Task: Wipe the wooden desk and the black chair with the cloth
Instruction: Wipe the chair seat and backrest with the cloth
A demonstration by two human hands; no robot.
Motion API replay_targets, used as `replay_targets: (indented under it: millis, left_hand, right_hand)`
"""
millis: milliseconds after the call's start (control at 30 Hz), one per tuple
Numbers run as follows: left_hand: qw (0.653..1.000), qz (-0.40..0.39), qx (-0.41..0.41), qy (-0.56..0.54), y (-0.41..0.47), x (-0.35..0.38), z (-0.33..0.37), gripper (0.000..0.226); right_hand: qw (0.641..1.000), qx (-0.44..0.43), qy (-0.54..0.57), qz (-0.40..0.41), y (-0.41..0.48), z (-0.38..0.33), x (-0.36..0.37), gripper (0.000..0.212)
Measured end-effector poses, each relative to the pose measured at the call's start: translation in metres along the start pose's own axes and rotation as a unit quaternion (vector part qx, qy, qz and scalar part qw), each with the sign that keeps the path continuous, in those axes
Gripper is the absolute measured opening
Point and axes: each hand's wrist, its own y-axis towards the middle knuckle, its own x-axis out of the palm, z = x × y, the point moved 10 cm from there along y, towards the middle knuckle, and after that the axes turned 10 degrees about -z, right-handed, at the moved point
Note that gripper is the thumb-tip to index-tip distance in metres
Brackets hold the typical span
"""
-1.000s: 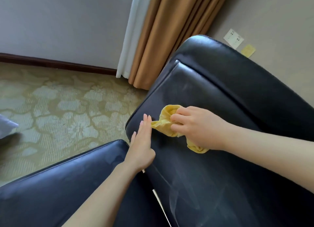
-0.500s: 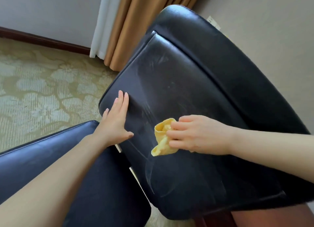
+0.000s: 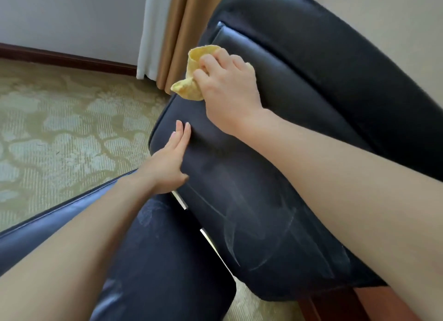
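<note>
Black chair, cushion streaked. My right grip, curled round yellow cloth, pressed its cushion; my left grip, fingers straight, lay flat at its edge.

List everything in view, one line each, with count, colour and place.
black chair: one, black, centre and right, streaked pad
cloth: one, yellow, bunched at chair pad's edge
carpet: one, green-beige patterned, left
curtain: one, tan, top centre
sheer curtain: one, white, left of tan curtain
wall: one, grey, top left
skirting board: one, dark brown, foot of wall
wooden part: one, red-brown, bottom right below chair
left hand: one, flat on chair pad
right hand: one, holds cloth against chair
</note>
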Motion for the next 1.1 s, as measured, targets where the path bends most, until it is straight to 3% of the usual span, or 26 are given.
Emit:
replay_targets:
  millis: [67, 167, 267, 367, 633, 767, 867, 1100]
  left_hand:
    - [1.000, 0.003, -0.002, 0.005, 0.000, -0.001, -0.002, 0.110]
    - [1.000, -0.007, -0.003, 0.016, 0.000, 0.001, 0.000, 0.109]
    - [0.999, -0.034, -0.020, 0.015, 0.000, 0.003, -0.001, 0.106]
    - [0.998, -0.040, -0.032, 0.024, 0.001, 0.003, -0.002, 0.103]
    - [0.998, 0.045, -0.041, 0.029, -0.006, 0.004, 0.005, 0.101]
    - [0.992, 0.126, -0.009, -0.002, -0.017, 0.003, 0.021, 0.098]
    - [0.983, 0.176, 0.053, 0.011, -0.031, 0.008, 0.046, 0.097]
    - [0.991, 0.098, 0.073, 0.050, -0.035, 0.042, 0.071, 0.096]
  right_hand:
    - [0.999, -0.028, 0.016, 0.007, -0.012, -0.013, 0.011, 0.028]
    - [0.987, -0.151, -0.037, -0.039, -0.046, -0.043, 0.046, 0.031]
    - [0.977, -0.186, -0.095, -0.033, -0.088, -0.047, 0.061, 0.022]
    - [0.968, -0.242, -0.063, -0.034, -0.130, -0.054, 0.069, 0.024]
    - [0.891, -0.407, -0.068, -0.188, -0.274, -0.071, 0.108, 0.018]
    - [0.872, -0.437, -0.082, -0.205, -0.301, -0.056, 0.102, 0.025]
    - [0.857, -0.462, -0.064, -0.217, -0.297, -0.045, 0.091, 0.011]
    - [0.906, -0.378, -0.078, -0.176, -0.214, -0.001, 0.047, 0.016]
